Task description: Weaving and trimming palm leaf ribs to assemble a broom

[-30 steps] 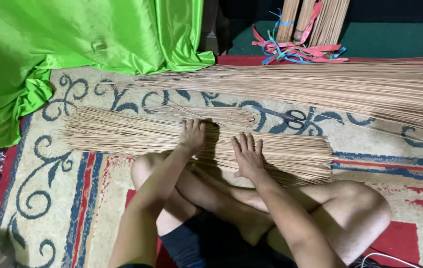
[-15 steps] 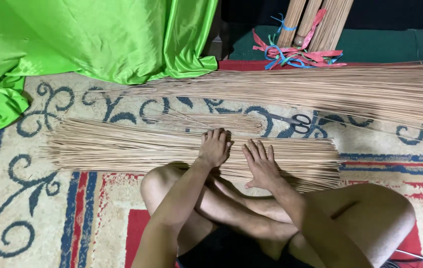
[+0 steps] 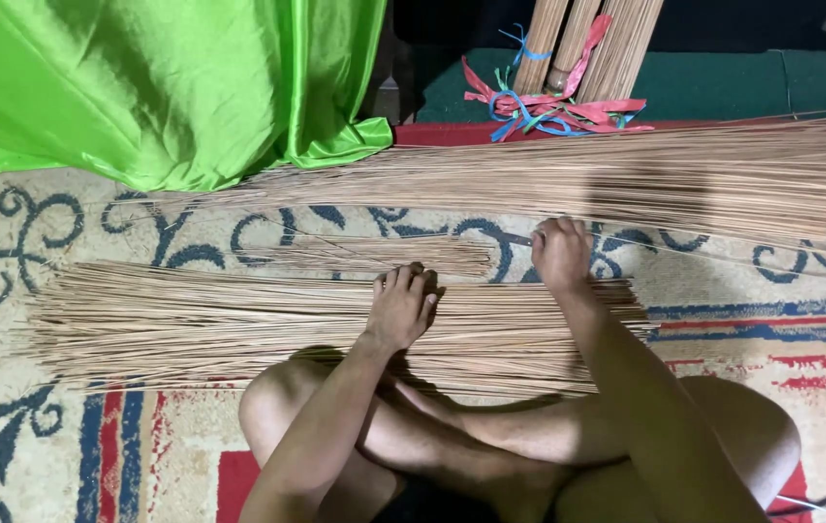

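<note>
I sit cross-legged on a patterned carpet [image 3: 74, 455] with a wide flat pile of thin tan sticks [image 3: 190, 324] lying across in front of my knees. My left hand [image 3: 401, 308] rests palm down on the middle of that pile, fingers extended. My right hand [image 3: 560, 254] is at the pile's far edge with its fingers curled under. A thin grey strip [image 3: 517, 238] pokes out to the left of its fingers; whether the hand holds it is unclear. A smaller loose bunch of sticks [image 3: 374, 256] lies just beyond the pile, its right end near my right hand.
A long, thick sheaf of the same sticks [image 3: 684, 179] runs across the carpet farther away. Green satin cloth [image 3: 161, 87] is heaped at the upper left. Tied stick bundles with red and blue plastic strips [image 3: 568, 97] stand at the top, on a dark green surface.
My right hand has lifted off the pile and moved away from me to its far edge, fingers now curled. My left hand stays flat on the pile. The view has shifted.
</note>
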